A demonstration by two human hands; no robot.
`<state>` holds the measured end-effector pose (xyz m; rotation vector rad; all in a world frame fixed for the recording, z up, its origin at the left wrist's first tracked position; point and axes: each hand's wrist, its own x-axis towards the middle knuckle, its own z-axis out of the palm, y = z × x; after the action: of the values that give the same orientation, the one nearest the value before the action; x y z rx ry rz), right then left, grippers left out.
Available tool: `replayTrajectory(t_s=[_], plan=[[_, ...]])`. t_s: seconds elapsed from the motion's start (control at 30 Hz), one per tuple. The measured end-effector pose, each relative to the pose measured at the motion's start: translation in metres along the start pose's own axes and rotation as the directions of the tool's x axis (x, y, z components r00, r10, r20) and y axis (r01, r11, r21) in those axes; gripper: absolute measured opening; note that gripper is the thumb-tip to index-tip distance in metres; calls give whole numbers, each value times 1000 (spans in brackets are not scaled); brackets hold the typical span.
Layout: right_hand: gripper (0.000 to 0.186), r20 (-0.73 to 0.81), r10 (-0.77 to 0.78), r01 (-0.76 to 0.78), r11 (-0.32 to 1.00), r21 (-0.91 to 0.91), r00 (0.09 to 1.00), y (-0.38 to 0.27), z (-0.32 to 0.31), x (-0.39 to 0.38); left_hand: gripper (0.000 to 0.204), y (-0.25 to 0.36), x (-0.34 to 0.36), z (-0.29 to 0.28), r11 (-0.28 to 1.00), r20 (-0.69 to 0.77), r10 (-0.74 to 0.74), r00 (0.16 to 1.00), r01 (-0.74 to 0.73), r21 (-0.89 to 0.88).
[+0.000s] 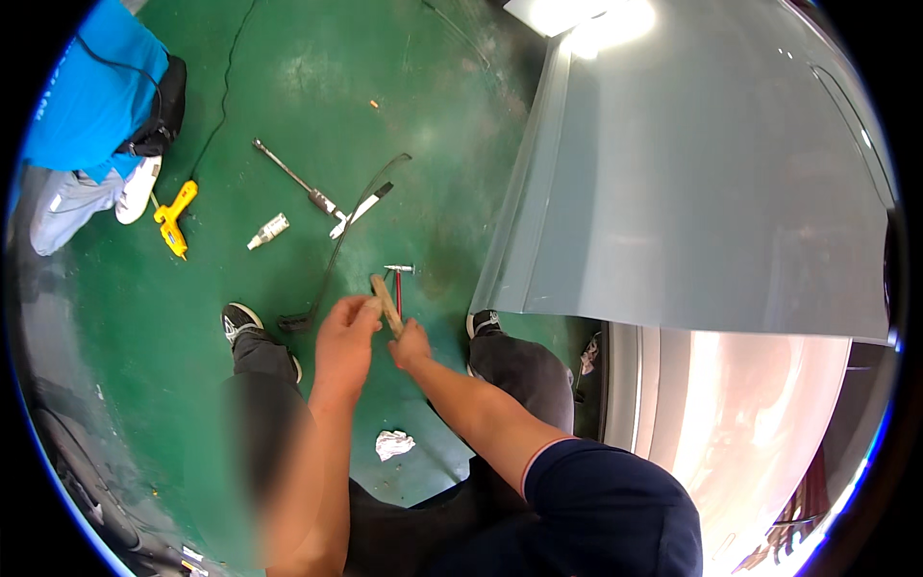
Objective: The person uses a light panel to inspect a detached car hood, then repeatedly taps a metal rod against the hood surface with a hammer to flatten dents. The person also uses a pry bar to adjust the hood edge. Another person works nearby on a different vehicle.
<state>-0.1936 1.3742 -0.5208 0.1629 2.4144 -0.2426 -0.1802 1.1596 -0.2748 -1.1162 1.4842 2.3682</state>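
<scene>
A flat tan wooden stick [386, 304] slants between my hands above the floor. My right hand [411, 344] is closed round its lower end. My left hand [345, 337] is curled beside the upper part, its thumb and fingers drawn together at the stick's edge; whatever they pinch is too small to make out. Just beyond the stick lies a small hammer [398, 285] with a red handle and a metal head.
On the green floor [317, 87] lie a long-handled tool [298, 180], a white-and-black tool [365, 209], a small bottle [268, 231], a yellow glue gun [175, 219] and a crumpled cloth [393, 444]. A grey vehicle panel [692, 183] fills the right. Another person [96, 96] is at upper left.
</scene>
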Motion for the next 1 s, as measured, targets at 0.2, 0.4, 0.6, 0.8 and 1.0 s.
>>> replayTrajectory(t_s=[0.2,0.4,0.6,0.8,1.0], plan=[[66,-210,-176,121,961,-250,962,-63,42,18,34,9,-8,-20,996,-72,-85,994,82,-44],[53,42,-534,534,845,16,844,-158,87,31,36,-15,-20,-24,994,-165,-104,981,98,-45],[39,188,-370,392,915,-93,910,-168,122,63,36,-35,-36,-13,982,-192,-176,966,158,-107],[33,133,-462,459,887,54,877,-119,115,39,39,-66,-45,-11,992,-228,-125,966,125,-12],[28,-43,-154,150,805,574,987,6,119,31,41,-64,-44,47,997,-91,-69,993,65,-50]])
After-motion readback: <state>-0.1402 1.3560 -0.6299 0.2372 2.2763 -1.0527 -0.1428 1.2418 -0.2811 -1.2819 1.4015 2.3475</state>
